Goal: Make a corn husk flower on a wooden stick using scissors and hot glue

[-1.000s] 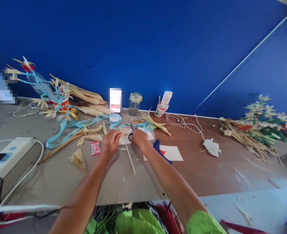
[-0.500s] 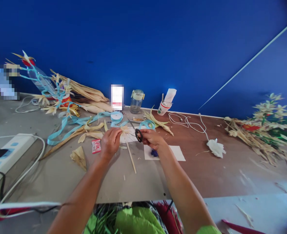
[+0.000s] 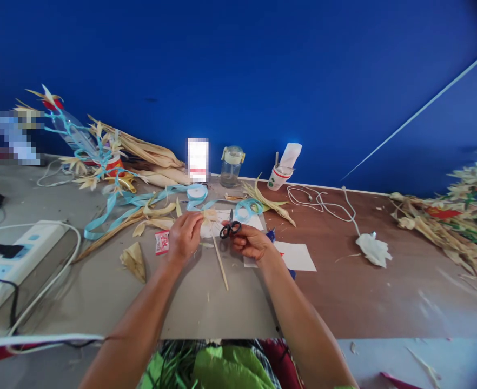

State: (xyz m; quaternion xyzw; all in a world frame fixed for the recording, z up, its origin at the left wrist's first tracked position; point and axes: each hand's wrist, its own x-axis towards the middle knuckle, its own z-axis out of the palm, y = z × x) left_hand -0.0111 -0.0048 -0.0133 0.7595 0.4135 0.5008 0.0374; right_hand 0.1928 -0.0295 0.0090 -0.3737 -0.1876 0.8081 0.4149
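My left hand (image 3: 185, 235) is closed, pinching a pale corn husk piece (image 3: 210, 216) at its fingertips. From that piece a thin wooden stick (image 3: 221, 262) slants down toward the table's front. My right hand (image 3: 250, 243) grips small black-handled scissors (image 3: 230, 229), blades pointing up, just right of the husk piece and apart from it. White paper (image 3: 299, 256) with something dark blue lies beside and partly beneath my right wrist. Left of my left hand are a red-and-white packet (image 3: 162, 242) and a folded dry husk (image 3: 133, 261).
Blue ribbon (image 3: 96, 227) trails from its roll (image 3: 197, 191) among loose husks. Behind stand a glass jar (image 3: 232, 166) and a paper cup (image 3: 279, 177). A power strip (image 3: 23, 265) with cables sits left. Rightward are a white cable (image 3: 323, 207), crumpled tissue (image 3: 374, 250) and a husk bundle (image 3: 445, 237).
The scissors have swung from slanting toward the husk piece to pointing upright, a little away from it. My left hand keeps its pinch. The view has shifted slightly.
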